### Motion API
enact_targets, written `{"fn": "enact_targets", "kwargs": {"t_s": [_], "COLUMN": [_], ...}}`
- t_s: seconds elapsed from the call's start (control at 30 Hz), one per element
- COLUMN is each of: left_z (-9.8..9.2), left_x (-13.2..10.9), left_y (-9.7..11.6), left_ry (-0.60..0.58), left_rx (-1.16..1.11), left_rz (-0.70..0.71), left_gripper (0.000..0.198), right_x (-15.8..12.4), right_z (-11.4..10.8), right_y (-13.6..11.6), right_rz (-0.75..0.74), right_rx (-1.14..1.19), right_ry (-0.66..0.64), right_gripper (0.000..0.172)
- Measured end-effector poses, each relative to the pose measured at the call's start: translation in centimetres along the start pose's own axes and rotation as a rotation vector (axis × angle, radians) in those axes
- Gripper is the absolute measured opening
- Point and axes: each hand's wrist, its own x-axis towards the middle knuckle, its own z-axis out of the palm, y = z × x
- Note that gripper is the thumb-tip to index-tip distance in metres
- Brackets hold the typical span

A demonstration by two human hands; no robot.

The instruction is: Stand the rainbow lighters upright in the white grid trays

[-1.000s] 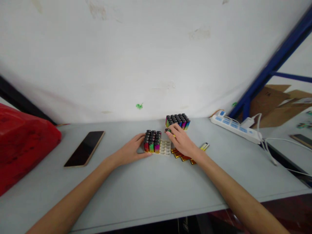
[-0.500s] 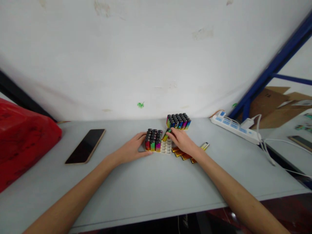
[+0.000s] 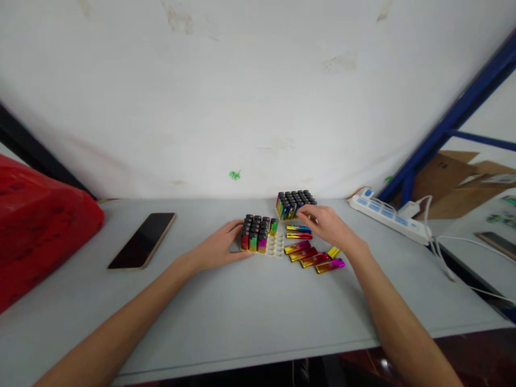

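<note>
My left hand [image 3: 220,245] grips the left side of a white holed tray [image 3: 276,247], thumb along its front edge. Upright lighters [image 3: 253,234] with black tops and shiny bodies fill the tray's left part. One green-gold lighter [image 3: 273,227] stands alone in the back of its right part. My right hand [image 3: 328,223] is above the table behind several loose lighters, its fingers apart and holding nothing that I can see. Nearest to it lie a blue-gold lighter [image 3: 298,228] and a red-gold lighter [image 3: 299,235]. More lighters [image 3: 314,259] lie fanned in front.
A second block of upright lighters [image 3: 295,203] stands near the wall. A phone [image 3: 142,241] lies on the left, beside a red bag [image 3: 44,226]. A white power strip [image 3: 389,215] with cables lies at the right. Cardboard [image 3: 443,177] is beyond the blue frame [image 3: 439,115].
The green-gold lighter, tilted in my right hand before, now stands in the tray, let go. My right hand has moved right, uncovering the loose lighters. My left hand stays on the tray.
</note>
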Motion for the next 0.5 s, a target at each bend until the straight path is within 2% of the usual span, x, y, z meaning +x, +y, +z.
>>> {"fn": "enact_targets", "kwargs": {"t_s": [0.1,0.2,0.27,0.4,0.5], "left_z": [0.2,0.2,0.2,0.1,0.1], "left_x": [0.0,0.0,0.0,0.1,0.1], "left_y": [-0.2,-0.4,-0.4,-0.4,-0.4], "left_ry": [0.006,0.014,0.009,-0.002,0.005], "left_rx": [0.018,0.026,0.026,0.026,0.021], "left_rz": [-0.012,-0.014,-0.013,-0.015,-0.032], "left_gripper": [0.081,0.081,0.082,0.082,0.083], "right_x": [-0.3,-0.2,0.0,0.1,-0.1], "right_z": [-0.7,0.2,1.1,1.9,1.8], "right_y": [1.6,2.5,2.8,3.3,3.5], "right_rz": [0.023,0.060,0.087,0.100,0.098], "right_rx": [-0.039,-0.081,-0.101,-0.084,0.066], "right_ry": [-0.134,-0.239,-0.266,-0.203,-0.109], "right_gripper": [0.021,0.024,0.022,0.011,0.012]}}
